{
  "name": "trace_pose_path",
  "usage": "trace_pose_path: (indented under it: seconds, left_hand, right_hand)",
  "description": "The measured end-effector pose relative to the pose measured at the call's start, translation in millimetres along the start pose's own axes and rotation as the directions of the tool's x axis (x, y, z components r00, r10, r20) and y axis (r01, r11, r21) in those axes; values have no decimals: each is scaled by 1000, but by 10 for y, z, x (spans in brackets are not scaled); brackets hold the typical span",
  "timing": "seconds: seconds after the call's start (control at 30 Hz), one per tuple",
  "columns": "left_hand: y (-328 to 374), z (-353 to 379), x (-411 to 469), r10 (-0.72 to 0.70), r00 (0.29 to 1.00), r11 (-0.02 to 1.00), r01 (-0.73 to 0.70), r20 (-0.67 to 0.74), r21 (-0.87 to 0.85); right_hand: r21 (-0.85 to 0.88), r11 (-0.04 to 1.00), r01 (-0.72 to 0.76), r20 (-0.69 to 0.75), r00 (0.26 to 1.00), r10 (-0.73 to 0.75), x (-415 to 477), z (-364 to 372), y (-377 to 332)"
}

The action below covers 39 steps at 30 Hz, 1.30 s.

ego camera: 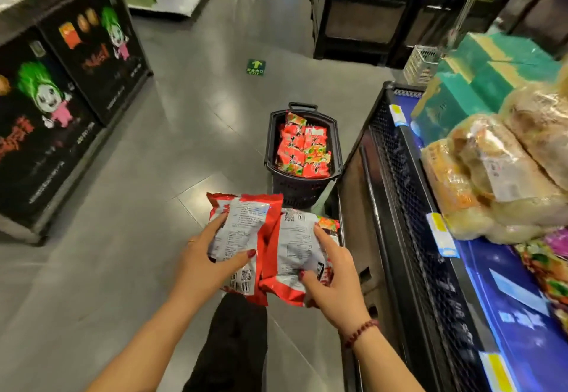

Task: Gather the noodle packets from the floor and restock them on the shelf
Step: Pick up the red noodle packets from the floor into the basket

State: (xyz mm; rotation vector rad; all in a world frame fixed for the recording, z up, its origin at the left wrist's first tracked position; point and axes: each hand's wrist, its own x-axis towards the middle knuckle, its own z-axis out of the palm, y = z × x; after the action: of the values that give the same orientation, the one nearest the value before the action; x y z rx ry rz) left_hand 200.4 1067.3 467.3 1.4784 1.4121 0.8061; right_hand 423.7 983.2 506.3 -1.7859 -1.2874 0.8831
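I hold two red noodle packets in front of me, their white printed backs facing up. My left hand (205, 261) grips the left packet (242, 231), thumb across its back. My right hand (333, 278) grips the right packet (292, 256), index finger stretched along its top. A black basket (302, 188) stands on the floor ahead, filled with several more red noodle packets (302, 150). The shelf (498, 299) runs along my right, with a blue surface and yellow price tags on its front edge.
Bagged pale noodles (498, 176) and green boxes (479, 84) lie on the shelf farther along. A black display stand with cartoon figures (61, 108) lines the left. Grey tiled floor (138, 238) runs between them. Dark shelving (368, 16) stands at the back.
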Motion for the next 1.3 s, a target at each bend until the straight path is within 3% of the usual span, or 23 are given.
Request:
trace_pose_path:
  seconds: [0.37, 0.67, 0.9, 1.17, 1.3]
  left_hand:
    - [236, -17, 2828, 36, 986, 998, -45, 165, 52]
    - [502, 575, 4387, -10, 991, 995, -3, 133, 100]
    - [645, 1180, 5516, -68, 989, 989, 49, 131, 142]
    - [60, 1888, 6553, -166, 976, 972, 138, 142, 189]
    - [-589, 2288, 7082, -211, 949, 958, 153, 235, 242]
  right_hand:
    - [34, 990, -133, -92, 986, 136, 2390, 152, -327]
    - [50, 984, -173, -98, 979, 177, 4075, -170, -144]
    - [55, 972, -230, -13, 973, 231, 5427, -483, 283]
    - [-11, 942, -336, -32, 941, 336, 6521, -284, 1018]
    - [-43, 913, -406, -59, 913, 403, 6986, 23, 1693]
